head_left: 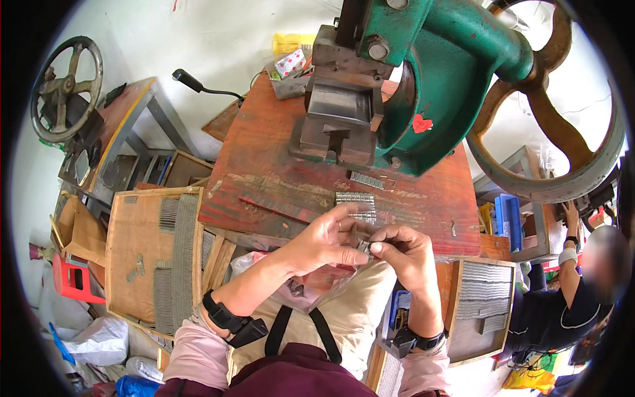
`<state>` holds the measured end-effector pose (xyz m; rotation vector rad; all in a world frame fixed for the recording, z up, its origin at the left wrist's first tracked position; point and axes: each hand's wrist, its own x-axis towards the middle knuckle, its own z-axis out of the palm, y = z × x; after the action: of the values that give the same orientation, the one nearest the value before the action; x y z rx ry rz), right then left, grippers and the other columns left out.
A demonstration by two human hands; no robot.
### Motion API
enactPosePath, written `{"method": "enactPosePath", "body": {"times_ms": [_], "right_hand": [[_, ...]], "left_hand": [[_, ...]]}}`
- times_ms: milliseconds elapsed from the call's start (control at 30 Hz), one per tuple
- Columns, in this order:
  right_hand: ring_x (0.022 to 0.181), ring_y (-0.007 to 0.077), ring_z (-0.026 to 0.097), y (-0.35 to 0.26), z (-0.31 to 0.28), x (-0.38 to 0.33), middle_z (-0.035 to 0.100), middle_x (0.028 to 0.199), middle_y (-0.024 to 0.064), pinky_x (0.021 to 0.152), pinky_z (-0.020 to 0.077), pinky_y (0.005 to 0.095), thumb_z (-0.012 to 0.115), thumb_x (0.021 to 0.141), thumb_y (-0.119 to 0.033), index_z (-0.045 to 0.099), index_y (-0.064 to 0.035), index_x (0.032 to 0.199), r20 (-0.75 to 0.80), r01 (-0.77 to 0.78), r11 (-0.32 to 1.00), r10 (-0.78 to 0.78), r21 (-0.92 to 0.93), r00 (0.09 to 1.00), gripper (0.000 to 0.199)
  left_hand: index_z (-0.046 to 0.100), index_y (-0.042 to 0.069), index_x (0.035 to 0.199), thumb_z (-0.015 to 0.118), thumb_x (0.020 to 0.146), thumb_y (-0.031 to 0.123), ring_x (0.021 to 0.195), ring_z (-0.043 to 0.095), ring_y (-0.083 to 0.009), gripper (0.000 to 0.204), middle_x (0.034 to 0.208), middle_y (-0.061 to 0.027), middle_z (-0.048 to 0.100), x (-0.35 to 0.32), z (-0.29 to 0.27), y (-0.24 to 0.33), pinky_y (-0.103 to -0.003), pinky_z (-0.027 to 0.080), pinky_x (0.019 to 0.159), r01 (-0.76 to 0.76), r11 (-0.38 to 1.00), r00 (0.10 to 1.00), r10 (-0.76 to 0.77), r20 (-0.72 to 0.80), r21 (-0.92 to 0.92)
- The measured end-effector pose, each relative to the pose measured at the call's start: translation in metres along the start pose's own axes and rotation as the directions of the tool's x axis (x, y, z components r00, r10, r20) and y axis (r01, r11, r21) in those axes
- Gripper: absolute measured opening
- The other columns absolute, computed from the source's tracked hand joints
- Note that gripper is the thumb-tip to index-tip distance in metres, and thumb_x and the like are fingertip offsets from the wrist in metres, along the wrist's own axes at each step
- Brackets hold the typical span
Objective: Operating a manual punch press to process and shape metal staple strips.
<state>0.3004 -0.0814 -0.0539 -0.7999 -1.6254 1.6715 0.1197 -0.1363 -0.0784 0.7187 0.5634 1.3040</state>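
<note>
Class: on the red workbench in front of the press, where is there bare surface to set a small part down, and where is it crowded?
Bare: the red workbench left of the green press. Crowded: the front edge, where the left hand and right hand meet by the metal strips.

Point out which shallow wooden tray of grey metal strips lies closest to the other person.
The wooden tray at the right, beside the other person; the other tray lies far left.

Small grey metal piece point(363, 245) pinched between both hands' fingertips above the lap
</note>
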Motion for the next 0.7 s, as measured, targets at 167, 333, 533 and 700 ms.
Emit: {"method": "enactPosePath", "body": {"times_ms": [167,333,533,700], "right_hand": [[0.074,0.0071,0.059,0.003,0.005,0.0,0.066,0.081,0.0052,0.068,0.0492,0.0229,0.066,0.085,-0.004,0.065,0.0031,0.093,-0.032,-0.078,0.977,0.073,-0.197,0.997,0.012],[0.072,0.0148,0.064,-0.001,0.01,0.004,0.067,0.081,0.0105,0.067,0.0504,0.0269,0.066,0.083,-0.008,0.066,0.0024,0.091,0.008,0.063,0.896,-0.067,-0.44,0.998,0.013],[0.074,0.0287,0.064,-0.002,0.008,0.012,0.065,0.081,0.0139,0.066,0.0501,0.0342,0.066,0.078,-0.006,0.066,0.0006,0.087,0.152,0.282,0.734,-0.24,-0.618,0.959,0.011],[0.077,0.0315,0.063,0.003,0.006,0.013,0.064,0.08,0.014,0.068,0.0493,0.0358,0.064,0.078,-0.002,0.065,0.0007,0.085,0.177,0.328,0.675,-0.284,-0.661,0.942,0.007]], "left_hand": [[0.056,0.004,0.093,0.075,0.077,0.004,0.068,0.058,-0.0037,0.025,0.08,-0.0012,0.062,-0.009,-0.007,0.0,-0.022,0.05,0.06,0.15,0.948,0.976,-0.098,-0.192,0.279],[0.055,0.002,0.09,0.074,0.077,0.004,0.071,0.058,-0.0049,0.023,0.079,-0.0008,0.06,-0.013,-0.007,-0.005,-0.022,0.049,0.062,0.035,0.878,0.966,0.092,-0.241,0.478],[0.055,0.0,0.092,0.074,0.076,0.002,0.086,0.062,-0.0109,0.025,0.092,-0.007,0.064,-0.016,0.006,-0.005,-0.026,0.052,0.074,-0.016,0.612,0.924,0.312,-0.223,0.79],[0.056,-0.001,0.097,0.073,0.076,0.003,0.086,0.062,-0.0107,0.028,0.092,-0.0065,0.064,-0.011,0.004,-0.004,-0.026,0.052,0.076,0.022,0.538,0.952,0.245,-0.182,0.843]]}}
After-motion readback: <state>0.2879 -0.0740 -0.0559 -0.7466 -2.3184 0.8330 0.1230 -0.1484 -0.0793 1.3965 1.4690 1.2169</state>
